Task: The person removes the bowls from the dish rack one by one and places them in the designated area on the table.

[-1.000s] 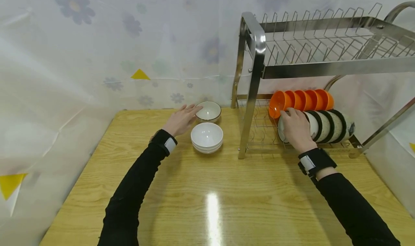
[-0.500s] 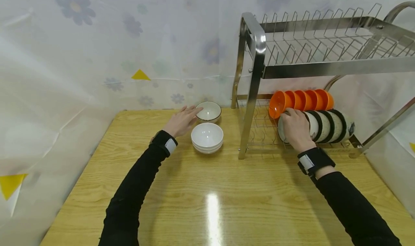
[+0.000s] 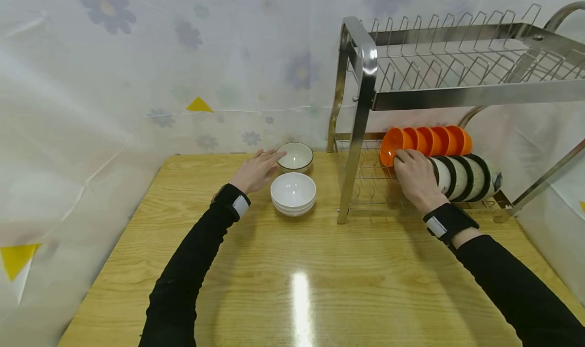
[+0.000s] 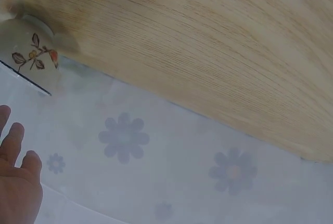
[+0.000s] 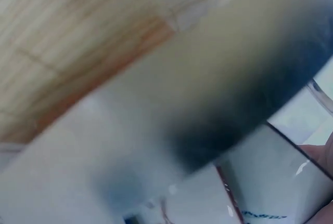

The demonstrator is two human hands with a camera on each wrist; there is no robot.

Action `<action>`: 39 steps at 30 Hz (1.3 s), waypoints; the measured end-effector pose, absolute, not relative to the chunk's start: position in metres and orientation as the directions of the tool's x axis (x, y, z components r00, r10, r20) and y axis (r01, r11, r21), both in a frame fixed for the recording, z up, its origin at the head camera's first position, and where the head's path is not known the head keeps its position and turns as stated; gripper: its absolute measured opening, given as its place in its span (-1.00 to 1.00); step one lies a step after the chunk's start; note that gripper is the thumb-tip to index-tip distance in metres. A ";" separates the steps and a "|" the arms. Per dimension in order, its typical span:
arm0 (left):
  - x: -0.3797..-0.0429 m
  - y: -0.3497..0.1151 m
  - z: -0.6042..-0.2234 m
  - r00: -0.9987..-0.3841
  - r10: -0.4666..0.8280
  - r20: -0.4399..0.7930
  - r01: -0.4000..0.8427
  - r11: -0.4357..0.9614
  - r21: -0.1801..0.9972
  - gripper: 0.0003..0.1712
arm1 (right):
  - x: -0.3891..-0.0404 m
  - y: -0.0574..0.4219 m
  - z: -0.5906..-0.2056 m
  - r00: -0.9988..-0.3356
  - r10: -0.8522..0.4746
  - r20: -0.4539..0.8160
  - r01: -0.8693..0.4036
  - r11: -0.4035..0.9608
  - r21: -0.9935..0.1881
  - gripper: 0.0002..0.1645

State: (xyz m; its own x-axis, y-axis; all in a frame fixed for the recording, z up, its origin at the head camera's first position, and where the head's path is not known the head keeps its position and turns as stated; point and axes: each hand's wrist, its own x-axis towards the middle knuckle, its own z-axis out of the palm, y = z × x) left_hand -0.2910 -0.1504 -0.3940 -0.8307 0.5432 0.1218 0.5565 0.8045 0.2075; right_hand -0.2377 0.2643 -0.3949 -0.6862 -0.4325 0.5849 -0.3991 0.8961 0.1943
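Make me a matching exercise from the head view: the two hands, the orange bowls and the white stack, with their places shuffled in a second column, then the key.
Things
1. Orange bowls
2. White stack
3. Left hand
4. Right hand

Places
A. On the table, in front of the lone bowl
B. At the left end of the dark-banded bowls
C. In a row low in the rack, behind the dark-banded bowls
D. Just left of the lone bowl

Pairs: 1-C, 2-A, 3-D, 4-B
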 end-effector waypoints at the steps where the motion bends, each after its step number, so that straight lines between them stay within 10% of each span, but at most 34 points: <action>1: -0.291 -0.151 -0.394 -0.830 0.545 0.122 0.558 0.804 0.205 -0.39 | -0.238 0.264 -0.394 -0.686 -0.439 0.580 -0.401 0.893 0.203 -0.91; 10: -0.290 -0.148 -0.392 -0.818 0.562 0.123 0.576 0.796 0.188 -0.38 | -0.237 0.261 -0.378 -0.734 -0.434 0.522 -0.421 0.894 0.152 -0.89; 27: -0.288 -0.144 -0.390 -0.792 0.592 0.151 0.611 0.770 0.185 -0.37 | -0.236 0.258 -0.360 -0.824 -0.010 0.566 -0.327 0.824 -0.463 -0.35; 39: -0.286 -0.130 -0.379 -0.763 0.634 0.126 0.647 0.743 0.173 -0.39 | -0.235 0.259 -0.365 -0.964 0.187 0.191 -0.070 0.515 -0.854 -0.38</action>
